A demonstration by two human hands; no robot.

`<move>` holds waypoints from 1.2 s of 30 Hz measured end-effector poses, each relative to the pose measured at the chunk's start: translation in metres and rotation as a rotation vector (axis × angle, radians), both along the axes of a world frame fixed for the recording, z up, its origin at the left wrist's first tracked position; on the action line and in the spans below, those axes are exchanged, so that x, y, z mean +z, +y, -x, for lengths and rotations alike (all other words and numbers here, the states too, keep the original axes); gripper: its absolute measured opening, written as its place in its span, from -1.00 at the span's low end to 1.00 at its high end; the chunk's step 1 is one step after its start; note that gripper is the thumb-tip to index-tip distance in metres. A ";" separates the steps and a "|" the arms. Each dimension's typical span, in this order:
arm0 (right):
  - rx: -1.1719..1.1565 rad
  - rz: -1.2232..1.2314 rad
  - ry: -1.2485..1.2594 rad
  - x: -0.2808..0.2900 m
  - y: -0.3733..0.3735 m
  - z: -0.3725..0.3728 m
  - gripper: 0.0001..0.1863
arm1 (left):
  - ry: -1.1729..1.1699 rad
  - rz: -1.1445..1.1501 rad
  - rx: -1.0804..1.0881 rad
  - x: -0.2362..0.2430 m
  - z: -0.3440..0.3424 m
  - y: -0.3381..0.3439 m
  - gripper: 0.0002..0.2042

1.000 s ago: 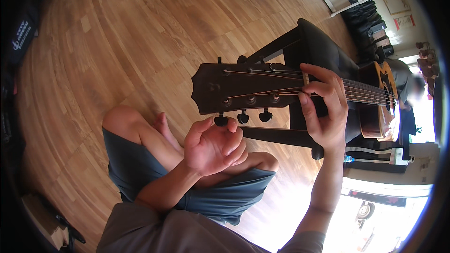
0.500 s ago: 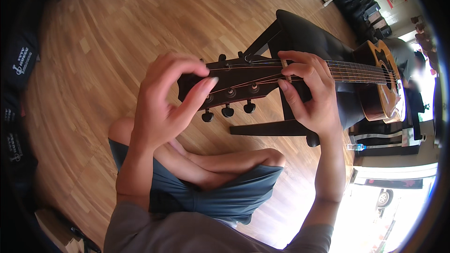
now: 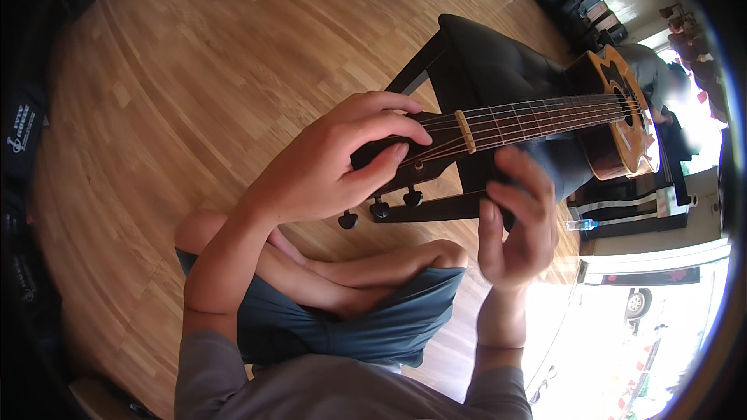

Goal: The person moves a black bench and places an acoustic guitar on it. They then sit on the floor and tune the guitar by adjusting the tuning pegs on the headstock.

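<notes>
An acoustic guitar (image 3: 552,118) lies face up across a black padded bench, its headstock toward me and its light wooden body at the far right. My left hand (image 3: 334,157) lies over the headstock (image 3: 440,144), thumb and fingers bent around its face and strings; whether a string is pinched is hidden. A pale nut (image 3: 465,132) shows just right of those fingertips. Black tuning pegs (image 3: 413,197) stick out along the near side. Off the near side of the neck, my right hand (image 3: 517,237) is in the air, fingers curled but apart, nothing in it.
The black bench (image 3: 498,58) bears the guitar, its legs reaching toward me. Under my crossed legs (image 3: 350,276) is a wooden floor (image 3: 194,70). A plastic bottle (image 3: 581,225) is on the right. Dark bags (image 3: 23,124) line the left rim. A person (image 3: 650,70) is beyond the guitar body.
My left hand has moved right and come down over the headstock. My right hand has left the nut and drawn back toward me. The view has shifted slightly.
</notes>
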State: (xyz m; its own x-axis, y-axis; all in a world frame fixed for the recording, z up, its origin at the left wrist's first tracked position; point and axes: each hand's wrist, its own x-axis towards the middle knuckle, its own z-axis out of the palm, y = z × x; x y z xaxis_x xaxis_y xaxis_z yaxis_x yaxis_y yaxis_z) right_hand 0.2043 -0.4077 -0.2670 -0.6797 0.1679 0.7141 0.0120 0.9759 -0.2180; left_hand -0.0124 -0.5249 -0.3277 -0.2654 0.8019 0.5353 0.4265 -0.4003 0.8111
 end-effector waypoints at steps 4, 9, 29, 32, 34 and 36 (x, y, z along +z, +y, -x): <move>-0.119 0.261 0.163 -0.061 -0.045 -0.017 -0.79 | 0.077 -0.106 -0.035 -0.002 -0.010 -0.002 -0.73; -0.251 0.760 0.179 -0.099 -0.059 -0.012 -0.70 | 0.165 -0.109 0.023 -0.006 -0.019 -0.011 -0.67; 0.065 1.490 0.351 -0.109 -0.069 0.009 -0.47 | 0.166 -0.178 0.044 -0.024 -0.019 -0.006 -0.67; 0.295 1.622 0.308 -0.105 -0.067 0.011 -0.45 | 0.165 -0.152 0.024 -0.022 -0.019 -0.006 -0.67; 0.333 1.648 0.338 -0.106 -0.067 0.012 -0.48 | 0.169 -0.138 0.019 -0.021 -0.018 -0.007 -0.67; 0.282 1.621 0.373 -0.109 -0.066 0.011 -0.52 | 0.189 -0.138 0.023 -0.021 -0.018 -0.006 -0.67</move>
